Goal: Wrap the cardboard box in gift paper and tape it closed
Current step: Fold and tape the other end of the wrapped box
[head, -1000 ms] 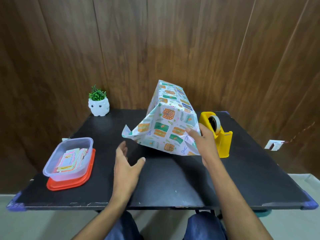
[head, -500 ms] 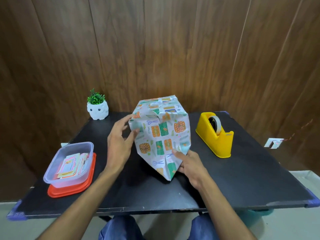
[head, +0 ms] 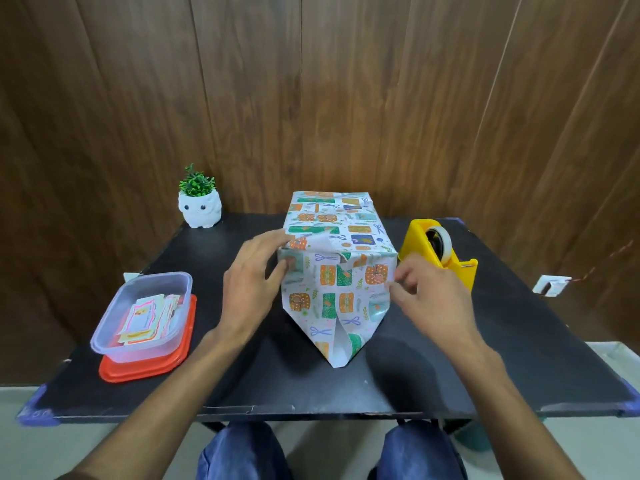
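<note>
The box wrapped in patterned gift paper point(head: 337, 244) stands in the middle of the black table point(head: 433, 368), its open end facing me. A pointed flap of paper point(head: 334, 327) hangs from that end down onto the table. My left hand point(head: 254, 282) is at the near left top corner, fingers curled over the paper edge with the thumb against the side. My right hand point(head: 431, 294) is at the near right edge, fingertips pinching the paper there. The cardboard itself is hidden under the paper.
A yellow tape dispenser point(head: 438, 252) sits just right of the box, behind my right hand. At the left stands a clear plastic tub of paper tags point(head: 143, 315) on a red lid. A small white owl pot with a plant point(head: 200, 202) is at the back left.
The box has been turned from tilted and angled to standing square with its open end towards me. Both hands moved up to the end's two upper corners.
</note>
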